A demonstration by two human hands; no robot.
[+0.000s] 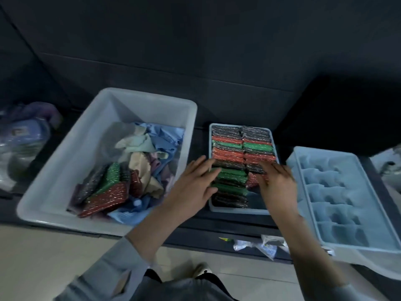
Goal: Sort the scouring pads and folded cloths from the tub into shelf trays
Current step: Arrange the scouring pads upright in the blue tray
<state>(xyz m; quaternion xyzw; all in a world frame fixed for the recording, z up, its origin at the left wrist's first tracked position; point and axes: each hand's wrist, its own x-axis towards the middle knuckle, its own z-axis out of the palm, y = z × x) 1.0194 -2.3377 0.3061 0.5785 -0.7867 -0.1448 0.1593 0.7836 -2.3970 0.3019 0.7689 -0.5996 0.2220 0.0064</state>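
Small pale-blue plastic tray (273, 146) packed with two rows of red, green and black glittery scouring pads (230, 153). Left hand (193, 183) flat, fingers spread, on the left row; right hand (278, 183) open on the right row — neither grips anything. Left of the tray: large white plastic tub (54, 187) holding loose pads and crumpled pastel cloths (152, 144). Right of the tray — a light-blue compartmented tray (338, 192).

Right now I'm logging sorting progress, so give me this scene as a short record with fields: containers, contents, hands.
tub: large white plastic tub, left, holding loose pastel cloths and several glittery scouring pads
middle tray: pale blue tray, two rows of red, green and dark pads; right row's near end unfilled
right tray: light blue divided tray, compartments look empty
left hand: open, flat on left row
right hand: open, fingers on right row
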